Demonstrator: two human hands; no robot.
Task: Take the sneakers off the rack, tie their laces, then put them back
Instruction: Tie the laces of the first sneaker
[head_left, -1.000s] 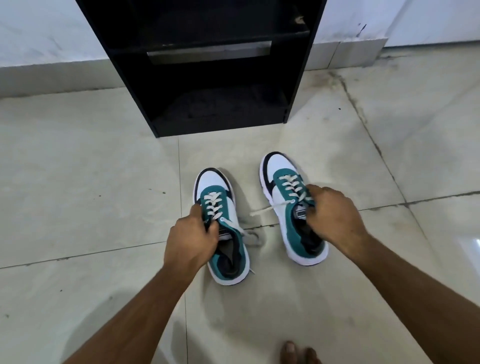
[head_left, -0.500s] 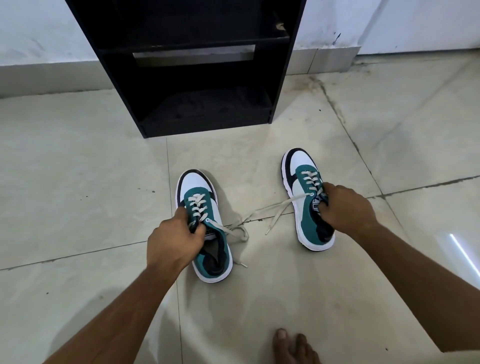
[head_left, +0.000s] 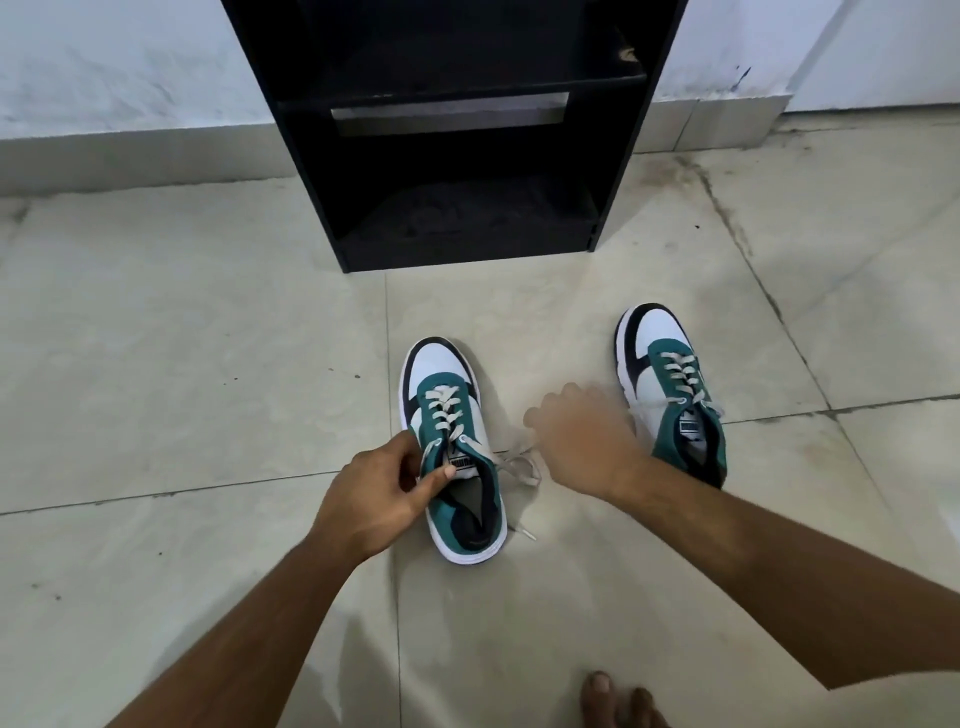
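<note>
Two teal, white and black sneakers stand on the tiled floor in front of the black rack (head_left: 457, 244). My left hand (head_left: 379, 493) grips the tongue and collar of the left sneaker (head_left: 457, 457), whose pale laces (head_left: 519, 465) trail loose to its right. The right sneaker (head_left: 670, 384) stands alone further right, its laces untied. My right hand (head_left: 582, 431) hovers blurred between the two shoes, above the loose lace ends, fingers curled and holding nothing that I can make out.
The rack's lower shelves stand against a white wall (head_left: 130, 67) with a grey skirting. Pale floor tiles (head_left: 182, 338) with dark grout lines surround the shoes. My bare toes (head_left: 618, 701) show at the bottom edge.
My right hand has let go of the right sneaker and swung left toward the left sneaker's laces. The left hand keeps its grip. The view has shifted left.
</note>
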